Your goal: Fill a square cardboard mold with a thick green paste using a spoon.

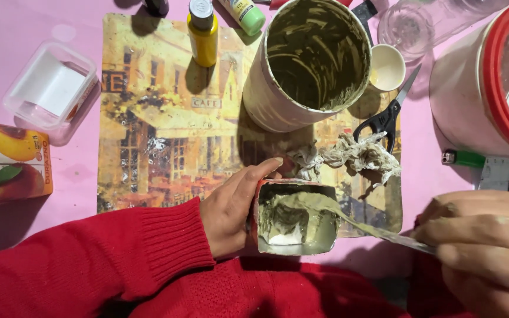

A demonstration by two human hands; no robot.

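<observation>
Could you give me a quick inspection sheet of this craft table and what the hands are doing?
Surface: pink table with a picture placemat.
Job's things: small carton smeared greenish inside; spreading knife reaching into it.
Clutter: large smeared tub, yellow paint bottle, scissors, twine, juice carton, clear plastic box.
Grips: left hand holds the carton; right hand holds the knife.
Cables: nothing seen.
Surroundings: red-lidded bucket.

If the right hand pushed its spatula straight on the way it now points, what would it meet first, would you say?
The right hand aims its spatula left into the small carton. The blade already lies on the paste inside; going on, it would likely meet the carton's far wall, with the left hand just behind it. Depth is unclear.
</observation>
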